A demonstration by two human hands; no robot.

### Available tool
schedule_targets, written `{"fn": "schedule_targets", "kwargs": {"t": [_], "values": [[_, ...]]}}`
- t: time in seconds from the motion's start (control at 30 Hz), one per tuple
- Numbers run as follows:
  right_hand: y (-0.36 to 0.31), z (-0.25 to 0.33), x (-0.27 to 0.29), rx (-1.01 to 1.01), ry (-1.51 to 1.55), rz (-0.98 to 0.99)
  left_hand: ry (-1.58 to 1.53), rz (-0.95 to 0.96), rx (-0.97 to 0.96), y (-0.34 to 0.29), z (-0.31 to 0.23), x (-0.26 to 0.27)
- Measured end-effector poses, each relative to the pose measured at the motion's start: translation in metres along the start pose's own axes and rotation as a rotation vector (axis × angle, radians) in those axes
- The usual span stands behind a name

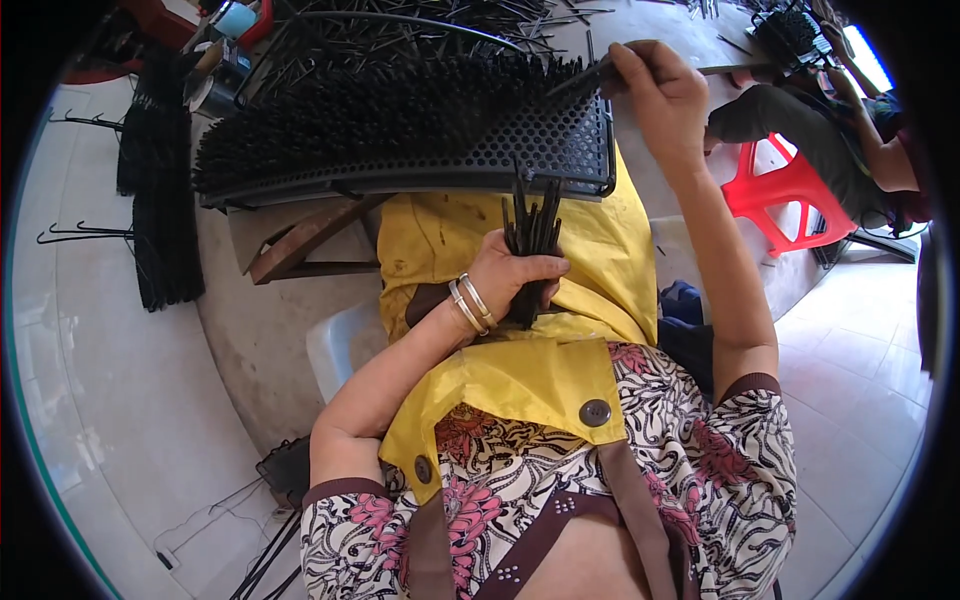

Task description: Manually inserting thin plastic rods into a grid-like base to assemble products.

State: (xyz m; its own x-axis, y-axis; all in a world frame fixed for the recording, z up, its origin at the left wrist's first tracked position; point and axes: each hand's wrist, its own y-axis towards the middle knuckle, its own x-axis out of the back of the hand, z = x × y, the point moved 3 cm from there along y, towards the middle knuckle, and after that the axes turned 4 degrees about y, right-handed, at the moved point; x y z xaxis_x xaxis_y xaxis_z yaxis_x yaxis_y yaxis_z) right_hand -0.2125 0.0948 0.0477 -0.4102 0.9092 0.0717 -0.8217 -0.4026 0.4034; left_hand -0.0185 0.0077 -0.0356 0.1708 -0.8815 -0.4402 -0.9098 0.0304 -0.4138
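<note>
My left hand (505,268) is closed around a bundle of thin black sticks (535,225), held upright over my lap with the thumb across its front. Beyond it stands a black perforated rack (545,150), its left and far parts packed with upright black sticks (350,115). Bare round holes show toward its right end. My right hand (665,90) is above the rack's right end, fingers pinching one thin black stick (580,80) that slants down to the left. Whether its tip touches a hole I cannot tell.
Loose black sticks (430,35) lie heaped behind the rack. A brown support (310,240) runs beneath it. Hooked bundles (165,250) hang at left. At right, another person (800,130) works beside a red plastic stool (800,205). My yellow apron (440,240) covers my lap.
</note>
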Motion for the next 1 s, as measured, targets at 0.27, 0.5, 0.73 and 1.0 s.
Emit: {"fn": "schedule_targets", "kwargs": {"t": [0.27, 0.5, 0.73, 1.0], "values": [[-0.003, 0.000, -0.020, 0.380, -0.354, 0.022, -0.033, -0.008, 0.001, -0.001, -0.001, 0.001], [-0.005, 0.000, -0.018, 0.480, -0.401, 0.155, -0.057, -0.002, -0.005, 0.000, 0.001, 0.002], [0.000, -0.009, -0.020, 0.422, -0.264, 0.263, -0.070, -0.004, -0.007, 0.000, 0.001, 0.002], [0.025, 0.003, -0.040, 0.475, -0.479, 0.472, -0.049, -0.027, 0.030, 0.001, 0.002, 0.002]]}}
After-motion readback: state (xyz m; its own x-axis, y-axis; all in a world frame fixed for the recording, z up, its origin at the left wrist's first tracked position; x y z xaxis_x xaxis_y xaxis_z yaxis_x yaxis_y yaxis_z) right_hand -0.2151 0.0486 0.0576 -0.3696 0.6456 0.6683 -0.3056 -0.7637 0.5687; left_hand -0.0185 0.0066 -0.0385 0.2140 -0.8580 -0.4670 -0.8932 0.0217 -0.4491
